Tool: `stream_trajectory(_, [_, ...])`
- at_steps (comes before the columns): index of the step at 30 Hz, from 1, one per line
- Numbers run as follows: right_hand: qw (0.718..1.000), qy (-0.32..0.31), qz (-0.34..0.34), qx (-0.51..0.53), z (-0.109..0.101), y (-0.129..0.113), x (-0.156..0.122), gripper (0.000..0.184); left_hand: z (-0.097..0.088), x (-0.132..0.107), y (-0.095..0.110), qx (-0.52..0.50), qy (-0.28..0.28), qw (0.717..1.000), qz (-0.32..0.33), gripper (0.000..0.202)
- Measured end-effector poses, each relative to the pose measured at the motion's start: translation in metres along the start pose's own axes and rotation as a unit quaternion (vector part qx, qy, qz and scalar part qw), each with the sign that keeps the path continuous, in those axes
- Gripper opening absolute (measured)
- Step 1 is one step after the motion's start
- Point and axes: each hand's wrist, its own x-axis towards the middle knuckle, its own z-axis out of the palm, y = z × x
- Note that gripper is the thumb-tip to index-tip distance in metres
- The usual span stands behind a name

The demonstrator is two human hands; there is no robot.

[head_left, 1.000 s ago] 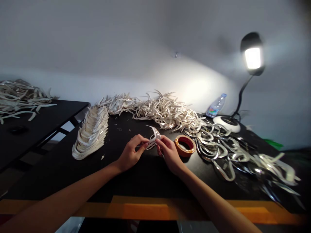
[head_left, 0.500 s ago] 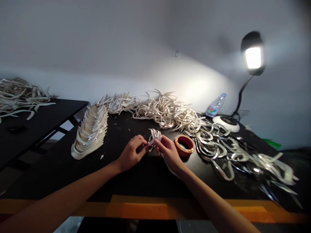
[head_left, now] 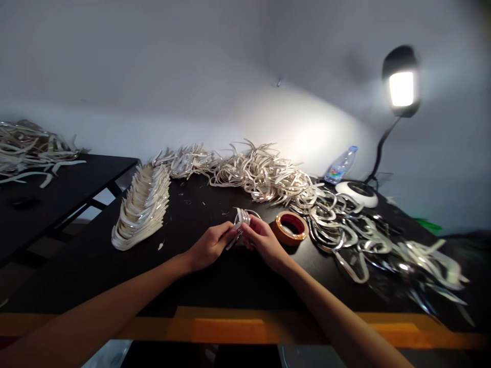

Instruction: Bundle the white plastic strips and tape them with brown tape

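Observation:
Between my two hands, above the middle of the black table (head_left: 230, 286), is a small bundle of curved white strips (head_left: 242, 216) with shiny edges. My right hand (head_left: 263, 239) pinches the bundle between thumb and fingers. From the other side my left hand (head_left: 215, 243) closes on the bundle's left edge, its thumb and index finger together. The fingertips partly cover the strips. Just right of my right hand lies a roll of orange-brown tape (head_left: 291, 228) with a red core.
A neat stack of curved strips (head_left: 141, 209) lies left. Loose strips (head_left: 268, 174) heap along the back, with ring-shaped ones (head_left: 337, 225) at right. A plastic bottle (head_left: 341, 166) and lit lamp (head_left: 402, 87) stand behind. More strips (head_left: 30, 148) cover a second table. Tape (head_left: 230, 331) lines the front edge.
My left hand has moved in and closed on the strip bundle. The bundle has turned and sits slightly lower, and a strip end now sticks out over my right fingers.

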Motion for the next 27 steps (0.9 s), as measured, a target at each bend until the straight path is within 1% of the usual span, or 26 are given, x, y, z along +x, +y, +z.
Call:
stream_trajectory(4, [1.000, 0.007, 0.000, -0.011, 0.001, 0.002, 0.001, 0.040, 0.000, 0.001, 0.002, 0.010, 0.008, 1.000, -0.002, 0.037])
stream_trajectory(7, [1.000, 0.011, 0.005, 0.002, 0.002, 0.004, 0.001, 0.038, -0.001, 0.001, 0.004, 0.006, 0.003, 1.000, -0.013, 0.038])
stream_trajectory(12, [1.000, 0.004, 0.027, 0.003, -0.001, 0.006, 0.002, 0.038, -0.004, 0.003, 0.001, -0.045, -0.021, 0.997, -0.065, 0.041])
stream_trajectory(14, [0.998, -0.020, 0.051, -0.022, -0.004, 0.006, 0.003, 0.039, -0.009, 0.005, 0.001, -0.065, -0.053, 0.992, -0.096, 0.043])
stream_trajectory(17, [0.990, -0.082, 0.088, -0.072, -0.011, 0.007, 0.006, 0.041, -0.020, 0.008, 0.001, -0.098, -0.148, 0.975, -0.132, 0.045])
stream_trajectory(18, [0.987, -0.099, 0.094, -0.086, -0.013, 0.008, 0.007, 0.041, -0.024, 0.008, 0.001, -0.096, -0.176, 0.970, -0.138, 0.045])
stream_trajectory(20, [0.982, -0.120, 0.097, -0.105, -0.015, 0.011, 0.007, 0.041, -0.030, 0.008, 0.000, -0.053, -0.197, 0.969, -0.136, 0.044])
stream_trajectory(22, [0.979, -0.129, 0.093, -0.126, -0.015, 0.014, 0.006, 0.040, -0.032, 0.008, -0.003, 0.010, -0.184, 0.975, -0.121, 0.041])
stream_trajectory(24, [0.974, -0.119, 0.084, -0.172, -0.013, 0.016, 0.005, 0.036, -0.030, 0.009, -0.008, 0.058, -0.162, 0.980, -0.104, 0.034])
stream_trajectory(26, [0.959, -0.094, 0.070, -0.257, -0.011, 0.015, 0.004, 0.029, -0.027, 0.009, -0.011, 0.102, -0.142, 0.980, -0.093, 0.026])
stream_trajectory(27, [0.944, -0.078, 0.062, -0.314, -0.010, 0.014, 0.004, 0.027, -0.025, 0.009, -0.012, 0.134, -0.128, 0.979, -0.085, 0.024])
